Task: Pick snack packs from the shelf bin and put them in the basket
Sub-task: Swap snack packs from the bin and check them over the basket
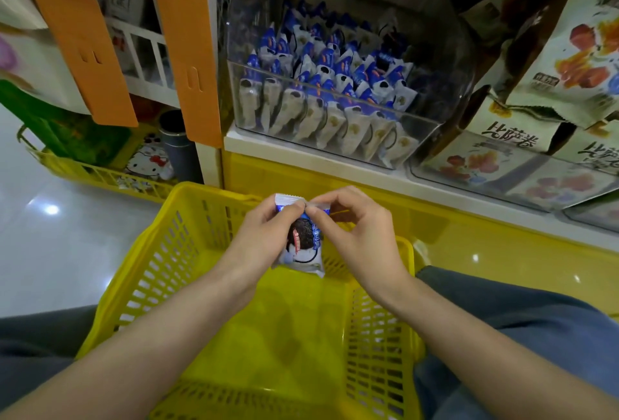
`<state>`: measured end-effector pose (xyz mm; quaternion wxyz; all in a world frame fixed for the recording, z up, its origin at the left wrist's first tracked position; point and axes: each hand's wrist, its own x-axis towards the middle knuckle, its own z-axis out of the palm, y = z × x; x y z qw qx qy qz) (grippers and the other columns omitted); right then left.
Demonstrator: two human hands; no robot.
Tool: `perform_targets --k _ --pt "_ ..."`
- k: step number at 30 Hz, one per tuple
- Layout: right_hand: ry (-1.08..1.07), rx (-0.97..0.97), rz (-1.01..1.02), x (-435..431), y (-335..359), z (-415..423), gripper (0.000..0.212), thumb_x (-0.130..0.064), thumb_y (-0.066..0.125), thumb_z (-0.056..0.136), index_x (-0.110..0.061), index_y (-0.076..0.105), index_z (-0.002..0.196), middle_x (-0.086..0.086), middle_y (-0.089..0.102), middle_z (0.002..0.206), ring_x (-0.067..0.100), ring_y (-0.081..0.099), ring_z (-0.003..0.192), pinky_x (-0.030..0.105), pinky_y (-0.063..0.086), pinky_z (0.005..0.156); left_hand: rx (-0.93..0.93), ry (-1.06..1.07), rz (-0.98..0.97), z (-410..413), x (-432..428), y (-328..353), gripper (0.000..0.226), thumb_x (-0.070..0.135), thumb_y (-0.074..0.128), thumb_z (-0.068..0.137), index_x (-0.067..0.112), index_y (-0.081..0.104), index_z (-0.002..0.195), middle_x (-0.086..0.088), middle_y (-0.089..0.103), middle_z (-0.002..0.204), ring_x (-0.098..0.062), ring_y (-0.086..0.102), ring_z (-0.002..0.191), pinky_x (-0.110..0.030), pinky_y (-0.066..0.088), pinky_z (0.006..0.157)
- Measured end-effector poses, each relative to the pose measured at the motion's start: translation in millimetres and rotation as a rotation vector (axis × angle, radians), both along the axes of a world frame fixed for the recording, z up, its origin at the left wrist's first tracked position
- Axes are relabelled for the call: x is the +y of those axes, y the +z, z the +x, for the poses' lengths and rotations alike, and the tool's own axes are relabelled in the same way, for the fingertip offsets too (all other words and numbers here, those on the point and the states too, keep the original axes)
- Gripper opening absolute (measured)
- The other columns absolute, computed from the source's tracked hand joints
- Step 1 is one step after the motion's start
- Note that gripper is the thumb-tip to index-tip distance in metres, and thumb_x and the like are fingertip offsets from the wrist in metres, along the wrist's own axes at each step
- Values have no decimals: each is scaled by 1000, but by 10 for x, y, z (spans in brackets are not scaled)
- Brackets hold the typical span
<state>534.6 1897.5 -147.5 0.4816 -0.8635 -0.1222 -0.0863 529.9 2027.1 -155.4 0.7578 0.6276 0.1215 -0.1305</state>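
Both hands hold one blue-and-white snack pack (pixel 303 238) upright above the far end of the yellow basket (pixel 254 336): the left hand (pixel 264 235) and the right hand (pixel 355 228) each pinch its crimped top edge between thumb and fingertips, so the pack hangs clear of the basket floor. Beyond the basket's far rim, on the white shelf (pixel 335 165), the clear bin (pixel 335 111) is packed with rows of the same packs standing on end, with printed boxes (pixel 522 138) just beside it at the shelf's right end.

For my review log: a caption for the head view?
Left hand and right hand pinch a snack pack above the yellow basket, below the stocked shelf bin.
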Motion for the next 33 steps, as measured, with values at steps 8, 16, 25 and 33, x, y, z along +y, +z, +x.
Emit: perform_targets --k 8,16,25,33 --pt "-215 273 372 -7 56 52 12 -11 57 90 -16 58 80 2 65 80 6 64 70 23 54 62 69 -69 -43 56 85 22 34 27 67 80 11 59 109 -4 72 91 -14 67 75 -25 54 66" --pt "-25 728 482 -51 8 -7 15 -4 55 90 -6 47 103 5 66 75 3 64 60 18 54 61 -136 217 54 94 145 -27 4 19 63 85 16 63 88 1 71 83 -7 63 74 -19 51 69" --pt "116 357 48 -26 -19 -33 29 -18 67 83 -19 57 111 -8 63 103 5 59 98 25 47 89 -308 -28 199 34 108 -33 16 5 64 82 13 58 70 12 60 59 1 54 57 -11 42 55" --pt "31 250 155 -61 26 -15 10 -15 65 85 -22 65 78 -4 67 77 7 62 73 28 51 69 -228 -73 69 -11 54 3 23 15 53 91 16 59 68 10 63 57 1 58 57 -11 47 54"
